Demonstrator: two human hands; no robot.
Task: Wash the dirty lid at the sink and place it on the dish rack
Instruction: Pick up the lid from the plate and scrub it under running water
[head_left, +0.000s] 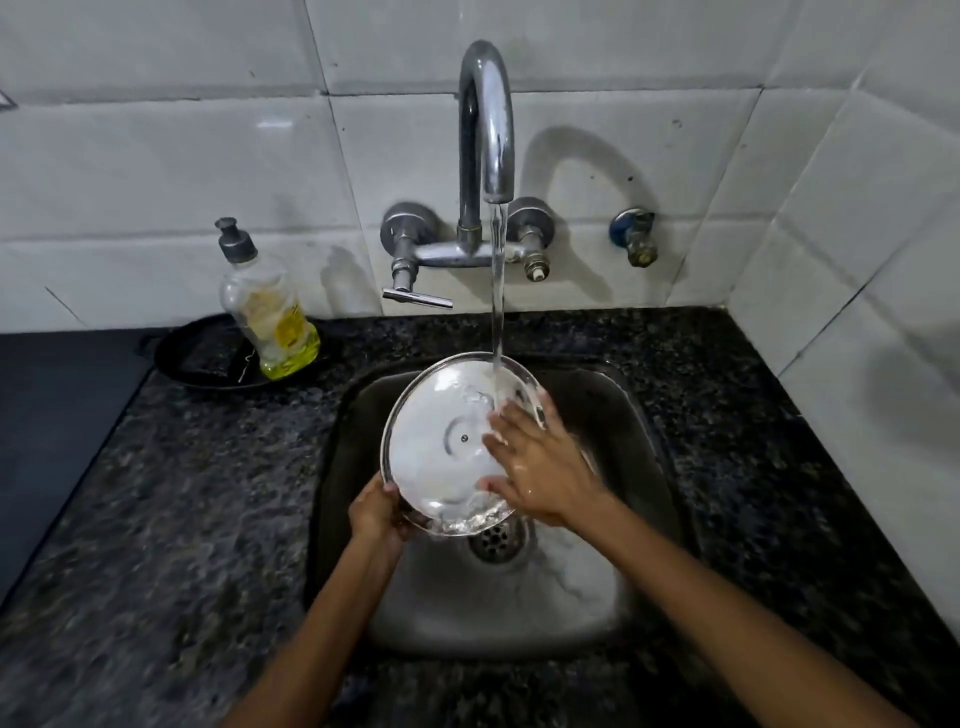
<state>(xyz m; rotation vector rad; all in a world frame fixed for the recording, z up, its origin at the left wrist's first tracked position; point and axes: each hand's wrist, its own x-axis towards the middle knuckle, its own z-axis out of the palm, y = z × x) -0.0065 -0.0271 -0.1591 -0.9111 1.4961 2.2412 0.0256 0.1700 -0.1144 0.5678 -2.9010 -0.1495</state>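
The left hand (375, 512) grips the round steel lid (448, 441) by its lower rim, over the steel sink (644, 467). The right hand (540, 467) lies spread flat on the lid's face under the tap's water stream (498, 291).

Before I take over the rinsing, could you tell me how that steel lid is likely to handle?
Probably slippery: the lid is wet under the running stream. It looks like thin, rigid metal, so likely stiff and light. Only the left hand holds its rim, while the right hand lies flat, so it could tilt.
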